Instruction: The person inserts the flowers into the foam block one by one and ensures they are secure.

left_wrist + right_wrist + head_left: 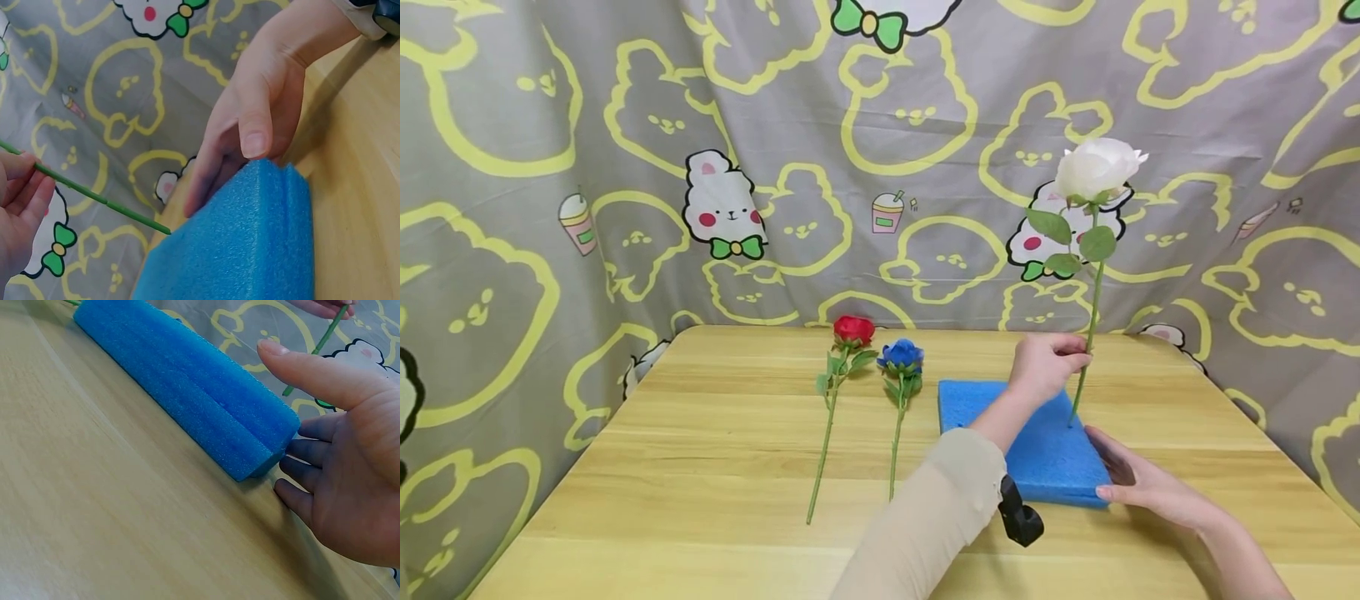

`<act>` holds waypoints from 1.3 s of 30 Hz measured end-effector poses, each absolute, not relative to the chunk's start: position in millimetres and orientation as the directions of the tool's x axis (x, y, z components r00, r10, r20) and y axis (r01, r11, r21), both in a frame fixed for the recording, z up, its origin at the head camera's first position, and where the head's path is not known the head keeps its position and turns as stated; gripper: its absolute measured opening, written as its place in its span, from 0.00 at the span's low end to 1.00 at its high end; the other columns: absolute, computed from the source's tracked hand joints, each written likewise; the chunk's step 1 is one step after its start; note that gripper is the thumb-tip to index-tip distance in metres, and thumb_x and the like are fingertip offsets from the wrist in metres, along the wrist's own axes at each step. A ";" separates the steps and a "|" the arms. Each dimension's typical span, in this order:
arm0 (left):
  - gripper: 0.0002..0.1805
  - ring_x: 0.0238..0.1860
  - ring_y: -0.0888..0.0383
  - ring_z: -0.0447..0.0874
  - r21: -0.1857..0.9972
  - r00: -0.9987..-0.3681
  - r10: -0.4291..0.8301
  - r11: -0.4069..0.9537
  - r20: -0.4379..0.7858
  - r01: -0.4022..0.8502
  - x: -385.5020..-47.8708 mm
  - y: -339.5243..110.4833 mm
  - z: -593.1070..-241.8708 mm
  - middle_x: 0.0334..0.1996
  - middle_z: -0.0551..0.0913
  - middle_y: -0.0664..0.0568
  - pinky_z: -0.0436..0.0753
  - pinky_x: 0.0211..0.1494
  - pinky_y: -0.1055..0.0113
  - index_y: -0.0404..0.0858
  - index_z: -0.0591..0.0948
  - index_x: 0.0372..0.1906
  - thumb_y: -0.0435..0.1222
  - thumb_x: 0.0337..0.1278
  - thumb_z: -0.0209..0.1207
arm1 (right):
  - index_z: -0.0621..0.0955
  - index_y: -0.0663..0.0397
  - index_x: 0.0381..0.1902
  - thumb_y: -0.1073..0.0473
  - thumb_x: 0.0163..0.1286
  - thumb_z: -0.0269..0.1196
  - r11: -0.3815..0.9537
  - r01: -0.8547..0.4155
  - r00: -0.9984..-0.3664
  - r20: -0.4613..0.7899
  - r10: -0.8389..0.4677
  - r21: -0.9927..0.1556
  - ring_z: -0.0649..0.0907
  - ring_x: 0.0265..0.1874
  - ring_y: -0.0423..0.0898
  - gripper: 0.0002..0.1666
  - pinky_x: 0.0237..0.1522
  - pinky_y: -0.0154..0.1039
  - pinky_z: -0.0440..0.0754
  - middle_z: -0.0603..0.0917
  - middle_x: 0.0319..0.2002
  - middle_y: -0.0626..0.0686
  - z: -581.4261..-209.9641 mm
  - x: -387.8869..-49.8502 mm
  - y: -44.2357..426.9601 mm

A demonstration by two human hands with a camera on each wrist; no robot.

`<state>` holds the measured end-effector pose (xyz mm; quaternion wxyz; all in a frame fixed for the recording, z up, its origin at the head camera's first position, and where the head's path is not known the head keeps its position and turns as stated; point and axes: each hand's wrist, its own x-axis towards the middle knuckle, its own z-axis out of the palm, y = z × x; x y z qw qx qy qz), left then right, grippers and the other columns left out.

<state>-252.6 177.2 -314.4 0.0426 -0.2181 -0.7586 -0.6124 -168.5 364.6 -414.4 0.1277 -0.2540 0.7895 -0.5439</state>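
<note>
A white rose [1099, 171] stands nearly upright over a blue foam block [1052, 462]. My left hand [1047, 365] pinches its green stem [106, 203] between thumb and fingers, low down. The stem's lower end is at the top of the foam; whether it touches or enters it I cannot tell. At the block's right side is my right hand [1157, 492], its fingers extended along the edge and its thumb by the near corner. In the right wrist view, the right hand's fingertips [290, 450] meet the foam's end, with the thumb raised above it.
A red rose [853, 331] and a blue rose [902, 357] lie on the wooden table [715, 450], left of the foam, stems toward me. Behind the table hangs a grey curtain [805, 275] with yellow cartoon outlines. A black device [1021, 512] is on my left wrist.
</note>
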 end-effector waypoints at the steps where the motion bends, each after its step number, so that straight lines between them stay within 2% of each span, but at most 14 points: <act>1: 0.05 0.26 0.74 0.79 0.906 -0.900 0.278 0.166 0.335 0.389 -252.6 178.2 -315.5 0.28 0.86 0.56 0.74 0.29 0.84 0.37 0.87 0.34 0.32 0.51 0.65 | 0.38 0.78 0.66 0.71 0.67 0.53 0.281 -0.261 -0.839 0.073 -0.539 -0.924 0.58 0.58 0.18 0.44 0.54 0.18 0.60 0.38 0.67 0.75 -414.3 -168.1 364.4; 2: 0.05 0.26 0.73 0.79 0.903 -0.900 0.275 0.173 0.338 0.393 -252.7 179.1 -316.7 0.28 0.86 0.56 0.74 0.29 0.84 0.37 0.87 0.34 0.32 0.51 0.65 | 0.38 0.79 0.66 0.71 0.67 0.53 0.282 -0.261 -0.839 0.073 -0.539 -0.923 0.58 0.58 0.18 0.44 0.54 0.18 0.60 0.35 0.65 0.79 -414.2 -167.7 364.0; 4: 0.05 0.26 0.73 0.79 0.904 -0.905 0.266 0.186 0.331 0.385 -252.8 180.9 -319.3 0.27 0.86 0.56 0.74 0.29 0.84 0.38 0.87 0.34 0.33 0.50 0.65 | 0.38 0.79 0.66 0.71 0.67 0.53 0.281 -0.259 -0.840 0.072 -0.538 -0.924 0.58 0.57 0.18 0.44 0.53 0.18 0.61 0.33 0.63 0.82 -414.3 -166.9 363.7; 7: 0.05 0.26 0.72 0.79 0.920 -0.924 0.248 0.193 0.292 0.342 -253.1 183.1 -322.7 0.27 0.86 0.57 0.74 0.29 0.83 0.39 0.87 0.34 0.33 0.50 0.66 | 0.38 0.80 0.66 0.71 0.66 0.53 0.278 -0.270 -0.840 0.084 -0.536 -0.922 0.58 0.58 0.18 0.43 0.54 0.18 0.60 0.35 0.64 0.81 -414.7 -165.8 363.6; 9: 0.05 0.26 0.72 0.79 0.933 -0.935 0.240 0.187 0.260 0.308 -253.5 184.3 -324.6 0.26 0.85 0.58 0.74 0.29 0.82 0.40 0.87 0.34 0.34 0.50 0.66 | 0.39 0.80 0.66 0.72 0.66 0.53 0.272 -0.274 -0.839 0.091 -0.537 -0.922 0.58 0.58 0.19 0.43 0.54 0.18 0.60 0.41 0.69 0.71 -415.4 -165.2 364.0; 11: 0.05 0.26 0.72 0.79 0.939 -0.940 0.237 0.184 0.245 0.291 -254.0 185.2 -325.9 0.26 0.85 0.59 0.74 0.29 0.81 0.41 0.87 0.34 0.34 0.50 0.66 | 0.38 0.80 0.66 0.72 0.66 0.52 0.261 -0.280 -0.834 0.099 -0.542 -0.924 0.58 0.59 0.19 0.43 0.55 0.18 0.59 0.47 0.71 0.53 -416.1 -165.0 364.6; 13: 0.05 0.26 0.73 0.79 0.936 -0.939 0.240 0.192 0.246 0.294 -254.4 186.1 -326.3 0.26 0.85 0.60 0.74 0.29 0.82 0.42 0.87 0.34 0.35 0.51 0.66 | 0.38 0.79 0.66 0.72 0.66 0.52 0.252 -0.281 -0.832 0.104 -0.545 -0.926 0.57 0.59 0.19 0.43 0.55 0.17 0.58 0.51 0.67 0.35 -416.7 -165.2 365.0; 15: 0.05 0.27 0.73 0.79 0.931 -0.934 0.245 0.192 0.262 0.311 -254.7 186.8 -326.2 0.26 0.85 0.59 0.74 0.29 0.82 0.41 0.87 0.34 0.34 0.50 0.66 | 0.38 0.79 0.66 0.72 0.66 0.52 0.245 -0.285 -0.828 0.109 -0.549 -0.927 0.57 0.59 0.19 0.43 0.55 0.17 0.58 0.53 0.62 0.26 -416.9 -165.8 365.2; 23: 0.05 0.28 0.74 0.77 0.888 -0.912 0.271 0.261 0.308 0.377 -253.4 187.4 -326.0 0.29 0.86 0.60 0.72 0.28 0.84 0.43 0.88 0.34 0.35 0.50 0.66 | 0.38 0.80 0.66 0.72 0.66 0.52 0.250 -0.303 -0.822 0.120 -0.556 -0.920 0.57 0.59 0.19 0.43 0.55 0.17 0.59 0.54 0.62 0.24 -415.6 -168.3 364.2; 29: 0.05 0.28 0.75 0.77 0.886 -0.919 0.280 0.297 0.276 0.357 -251.9 187.5 -330.2 0.29 0.85 0.62 0.72 0.27 0.84 0.44 0.88 0.34 0.36 0.51 0.66 | 0.37 0.81 0.65 0.72 0.67 0.52 0.249 -0.291 -0.823 0.109 -0.557 -0.924 0.58 0.59 0.19 0.43 0.54 0.17 0.59 0.54 0.62 0.23 -413.6 -168.9 364.3; 36: 0.06 0.29 0.75 0.77 0.883 -0.923 0.285 0.317 0.259 0.346 -249.8 187.3 -332.9 0.29 0.85 0.63 0.73 0.28 0.83 0.44 0.88 0.35 0.37 0.51 0.65 | 0.38 0.79 0.67 0.71 0.67 0.52 0.262 -0.277 -0.831 0.094 -0.548 -0.924 0.58 0.58 0.19 0.42 0.54 0.18 0.61 0.52 0.63 0.29 -413.1 -167.4 364.4; 39: 0.06 0.30 0.74 0.78 0.884 -0.924 0.283 0.319 0.256 0.343 -249.7 186.5 -334.1 0.29 0.85 0.62 0.73 0.29 0.83 0.44 0.87 0.35 0.36 0.51 0.65 | 0.38 0.79 0.66 0.72 0.67 0.52 0.255 -0.284 -0.828 0.102 -0.551 -0.924 0.58 0.58 0.19 0.42 0.54 0.18 0.60 0.54 0.62 0.26 -413.5 -167.3 364.1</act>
